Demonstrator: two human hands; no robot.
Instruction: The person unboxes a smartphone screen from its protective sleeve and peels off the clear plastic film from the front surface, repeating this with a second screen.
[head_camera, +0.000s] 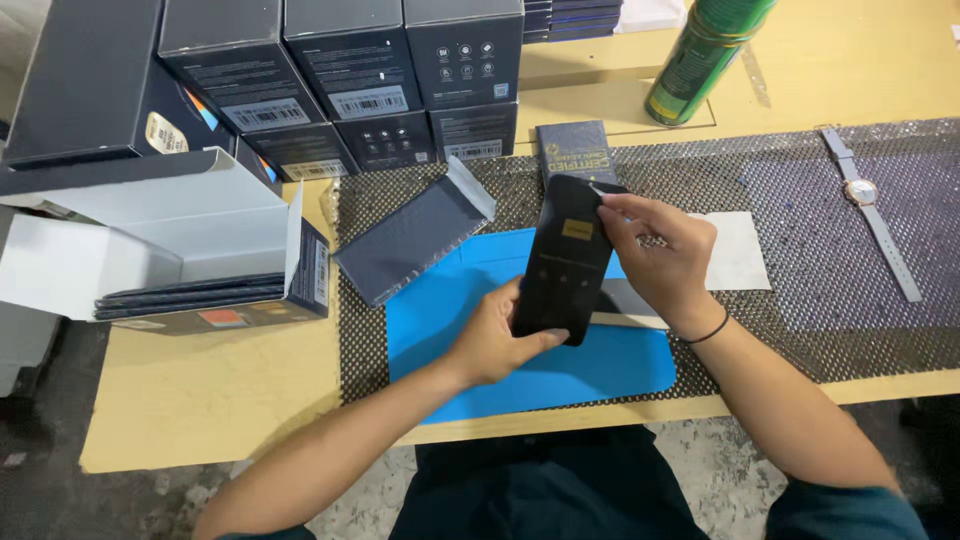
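Wooden tabletop (230, 390) fills my view, with a black mesh mat (800, 330) laid across it and a blue pad (560, 380) on top of the mesh. I see my left hand (495, 340) gripping the lower edge of a black panel (565, 260), thumb on its face near the bottom, fingers behind it. My right hand (660, 255) pinches the panel's upper right corner, where a small pale tab shows at the fingertips. The panel stands tilted over the blue pad, lifted clear of it, both hands clamped on it.

Just behind the panel a small dark box (573, 150) lies on the mesh. Left of it lies a grey sleeve (410, 240) with its flap open. A white sheet (735, 250) sits on the mesh by my right hand. Far right, a wristwatch (865, 200) with a grey strap lies flat. A green can (705, 55) stands at the back. Dark boxes (350, 70) are stacked along the back left, and an open carton (190, 250) on the left holds flat dark sleeves.
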